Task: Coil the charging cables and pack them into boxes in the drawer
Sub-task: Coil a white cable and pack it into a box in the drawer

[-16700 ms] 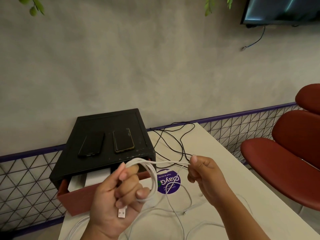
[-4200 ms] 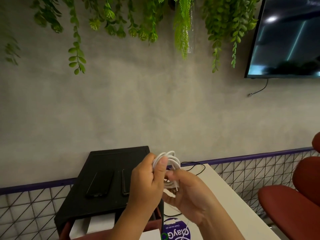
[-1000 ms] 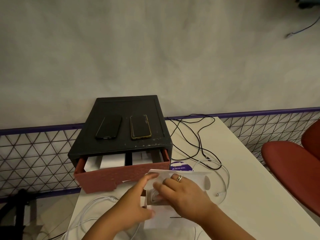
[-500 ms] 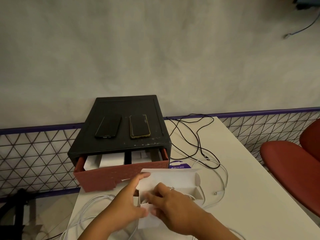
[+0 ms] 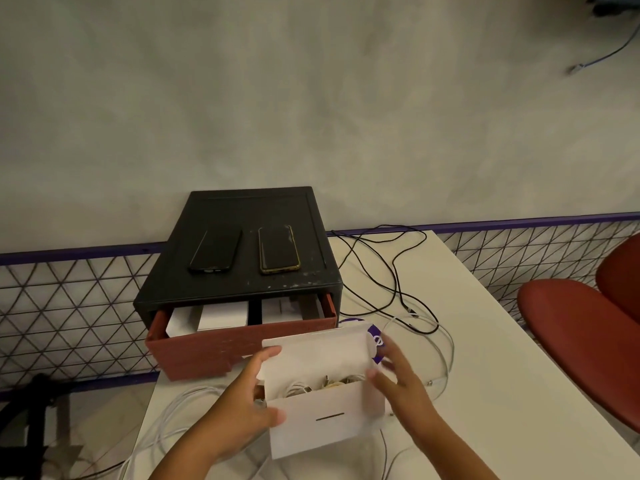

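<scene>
Gripping white box (image 5: 325,420) with left hand (image 5: 239,410), coiled cable (image 5: 311,384) inside; right hand (image 5: 398,386) splayed at end.

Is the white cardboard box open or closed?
Open: the small white cardboard box has its lid flap raised, showing the coiled white cable inside.

There is one wide-angle view, taken from the person's head and aimed forward and down along the counter (image 5: 485,393). The left hand (image 5: 242,410) and right hand (image 5: 401,386) enter from the bottom edge, close to the lens, at a white box (image 5: 322,420) in the lower centre. The black drawer unit (image 5: 249,282) sits farther off at mid-frame. The grey wall (image 5: 311,98) fills the upper half. A red chair (image 5: 581,341) is cut off by the right edge.
</scene>
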The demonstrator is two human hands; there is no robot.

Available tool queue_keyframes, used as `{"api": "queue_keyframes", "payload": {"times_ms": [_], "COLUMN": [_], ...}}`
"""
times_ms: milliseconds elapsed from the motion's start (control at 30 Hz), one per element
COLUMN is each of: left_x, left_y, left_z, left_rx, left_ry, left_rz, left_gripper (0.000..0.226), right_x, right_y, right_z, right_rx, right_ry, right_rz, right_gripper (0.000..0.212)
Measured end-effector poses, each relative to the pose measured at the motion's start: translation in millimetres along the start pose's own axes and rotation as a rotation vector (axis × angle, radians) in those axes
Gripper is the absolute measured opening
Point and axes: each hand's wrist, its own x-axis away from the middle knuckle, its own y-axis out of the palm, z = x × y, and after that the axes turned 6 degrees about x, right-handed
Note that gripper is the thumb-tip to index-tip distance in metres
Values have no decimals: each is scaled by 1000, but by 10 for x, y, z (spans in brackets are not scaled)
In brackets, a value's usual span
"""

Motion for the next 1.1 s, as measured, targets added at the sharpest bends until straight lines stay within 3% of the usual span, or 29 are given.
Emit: {"api": "queue_keyframes", "payload": {"times_ms": [100, 200, 267, 400, 600, 800, 900, 1100], "left_x": [2, -33, -66, -64, -59, -17, 27, 26], "left_y": [42, 80, 127, 288, 279, 270, 278, 300], "left_z": [-3, -31, -57, -23, -68, -3, 80, 235], "left_rx": [36, 103, 146, 233, 229, 308, 352, 250], "left_ry": [-11, 0, 37, 70, 89, 106, 144, 199], "left_rz": [-10, 53, 128, 233, 303, 220, 208, 336], "left_gripper": [76, 66, 63, 69, 55, 69, 72, 43], "right_x": [62, 46, 42, 63, 56, 14, 25, 87], "right_y": [9, 49, 92, 179, 237, 242, 216, 220], "right_z": [28, 127, 135, 90, -9, -142, -236, -392], "right_rx": [-178, -207, -235, -253, -229, -284, -242, -128], "right_ry": [124, 125, 129, 132, 163, 142, 114, -3], "right_rz": [-192, -154, -136, -74, 5, 90, 75, 63], "right_gripper": [65, 84, 86, 66, 50, 27, 43, 113]}}
